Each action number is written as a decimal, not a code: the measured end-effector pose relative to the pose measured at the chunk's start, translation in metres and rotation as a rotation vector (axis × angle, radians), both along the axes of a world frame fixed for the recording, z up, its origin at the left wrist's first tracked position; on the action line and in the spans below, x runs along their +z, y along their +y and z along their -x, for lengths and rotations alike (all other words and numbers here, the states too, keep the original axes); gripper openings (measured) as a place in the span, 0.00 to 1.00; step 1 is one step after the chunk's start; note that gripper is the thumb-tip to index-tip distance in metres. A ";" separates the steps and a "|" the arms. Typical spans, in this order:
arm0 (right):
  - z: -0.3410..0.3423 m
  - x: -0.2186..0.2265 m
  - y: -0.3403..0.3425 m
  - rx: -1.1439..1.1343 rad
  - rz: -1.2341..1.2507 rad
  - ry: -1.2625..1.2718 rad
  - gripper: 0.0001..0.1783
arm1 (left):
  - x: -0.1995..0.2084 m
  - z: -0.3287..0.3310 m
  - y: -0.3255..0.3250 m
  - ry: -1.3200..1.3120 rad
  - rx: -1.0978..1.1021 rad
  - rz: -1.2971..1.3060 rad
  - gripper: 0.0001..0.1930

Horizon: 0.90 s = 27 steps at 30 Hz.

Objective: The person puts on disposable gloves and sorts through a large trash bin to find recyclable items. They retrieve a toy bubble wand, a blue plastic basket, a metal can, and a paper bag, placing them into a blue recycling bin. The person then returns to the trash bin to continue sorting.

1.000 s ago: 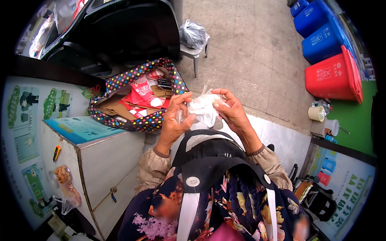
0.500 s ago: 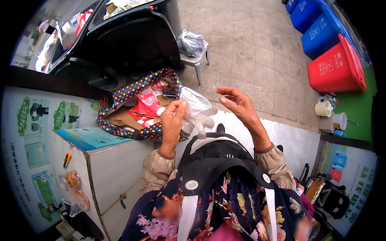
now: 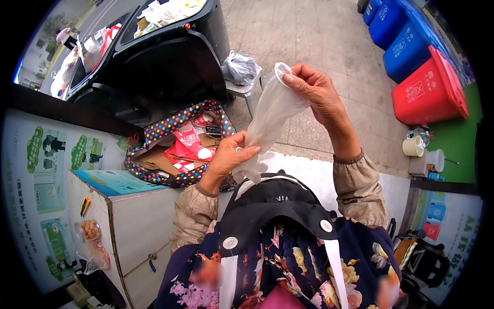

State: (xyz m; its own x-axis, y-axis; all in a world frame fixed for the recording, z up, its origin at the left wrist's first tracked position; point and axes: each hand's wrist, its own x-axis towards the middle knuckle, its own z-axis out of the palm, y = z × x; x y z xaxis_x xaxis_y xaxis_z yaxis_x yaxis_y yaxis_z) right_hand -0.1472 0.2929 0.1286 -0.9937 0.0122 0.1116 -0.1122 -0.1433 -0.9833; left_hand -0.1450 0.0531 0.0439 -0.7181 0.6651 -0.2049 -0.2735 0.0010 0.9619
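Holding translucent glove (image 3: 274, 110) out lengthwise.
Clamped at cuff in right hand (image 3: 320, 93), nearer finger end in left hand (image 3: 227, 158); near polka-dot bag (image 3: 165, 127).

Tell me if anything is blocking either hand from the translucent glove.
Nothing visible does. The right hand pinches the translucent glove at its open rim, and the left hand holds it lower down. The polka-dot bag lies off to the left, not between them.
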 end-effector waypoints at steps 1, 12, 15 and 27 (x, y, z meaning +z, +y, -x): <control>0.000 0.005 0.008 -0.026 -0.013 0.008 0.12 | 0.003 0.001 0.002 -0.038 -0.006 -0.031 0.14; 0.005 0.003 0.071 -0.171 -0.081 0.054 0.15 | -0.006 0.020 0.021 -0.088 0.288 -0.152 0.14; 0.000 0.007 0.076 -0.202 -0.158 0.041 0.15 | -0.015 0.033 0.021 0.221 0.312 0.013 0.18; -0.005 -0.011 0.048 0.218 -0.601 0.055 0.11 | 0.040 0.044 0.090 0.397 -0.071 -0.004 0.12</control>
